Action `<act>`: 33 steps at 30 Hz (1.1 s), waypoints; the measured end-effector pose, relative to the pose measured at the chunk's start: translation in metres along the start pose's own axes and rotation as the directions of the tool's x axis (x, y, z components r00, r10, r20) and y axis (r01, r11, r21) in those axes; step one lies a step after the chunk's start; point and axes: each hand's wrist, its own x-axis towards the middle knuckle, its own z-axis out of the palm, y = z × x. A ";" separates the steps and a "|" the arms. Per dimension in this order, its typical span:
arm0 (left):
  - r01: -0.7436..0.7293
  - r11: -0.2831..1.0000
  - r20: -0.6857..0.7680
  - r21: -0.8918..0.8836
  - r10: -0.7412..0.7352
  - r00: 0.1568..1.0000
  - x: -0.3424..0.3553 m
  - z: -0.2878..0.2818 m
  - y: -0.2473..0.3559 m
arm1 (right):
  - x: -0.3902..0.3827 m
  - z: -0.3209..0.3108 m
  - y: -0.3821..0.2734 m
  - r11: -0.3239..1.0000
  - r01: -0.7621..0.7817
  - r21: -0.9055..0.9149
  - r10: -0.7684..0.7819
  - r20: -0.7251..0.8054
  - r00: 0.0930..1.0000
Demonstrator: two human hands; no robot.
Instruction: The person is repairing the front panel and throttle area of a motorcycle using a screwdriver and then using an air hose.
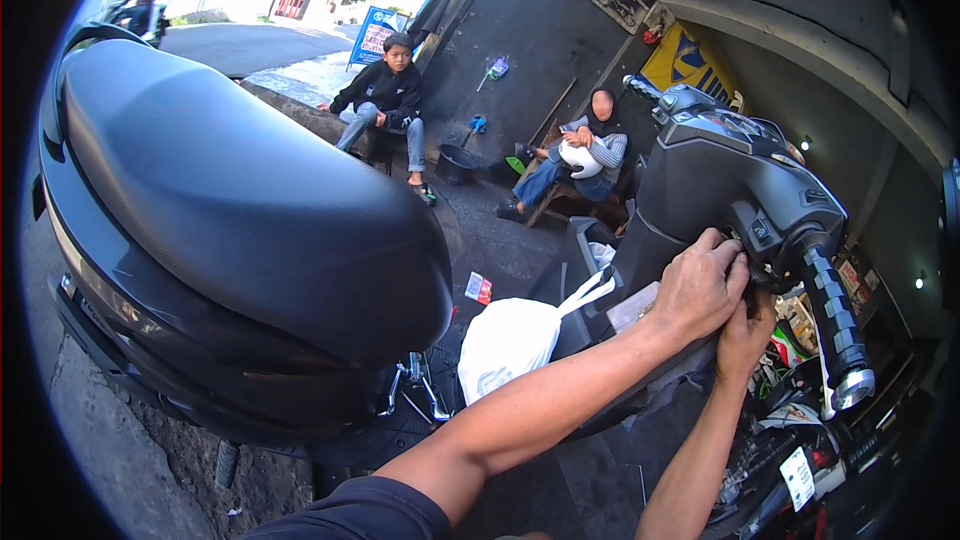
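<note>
A black scooter stands in front of me, its seat (230, 200) at left and its handlebar housing (740, 170) at right. My left hand (697, 290) reaches across to the panel just under the handlebar switch, with its fingers bent and the tips pressed together there. My right hand (745, 338) comes up from below and touches the underside of the same spot, half hidden behind the left hand. I cannot make out what either hand holds. The ribbed black grip (835, 315) sticks out just right of both hands.
A white plastic bag (512, 338) hangs in the scooter's leg well. Two people sit against the dark wall behind, one with a white helmet (580, 158) in the lap. A black bucket (457, 162) stands between them. Parts and packets (800, 475) lie at lower right.
</note>
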 end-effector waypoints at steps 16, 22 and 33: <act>0.499 0.682 0.283 -0.535 -0.413 0.866 0.022 0.007 -0.016 | -0.001 0.002 -0.008 0.994 -0.025 -0.109 0.023 -0.020 1.000; 0.509 0.644 0.228 -0.572 -0.471 0.852 0.023 0.020 -0.019 | -0.001 0.006 -0.015 0.999 -0.007 -0.045 0.005 -0.030 1.000; 0.502 0.703 0.112 -0.503 -0.523 0.845 0.017 0.025 -0.015 | 0.000 0.004 -0.011 0.995 0.010 -0.099 -0.010 -0.002 1.000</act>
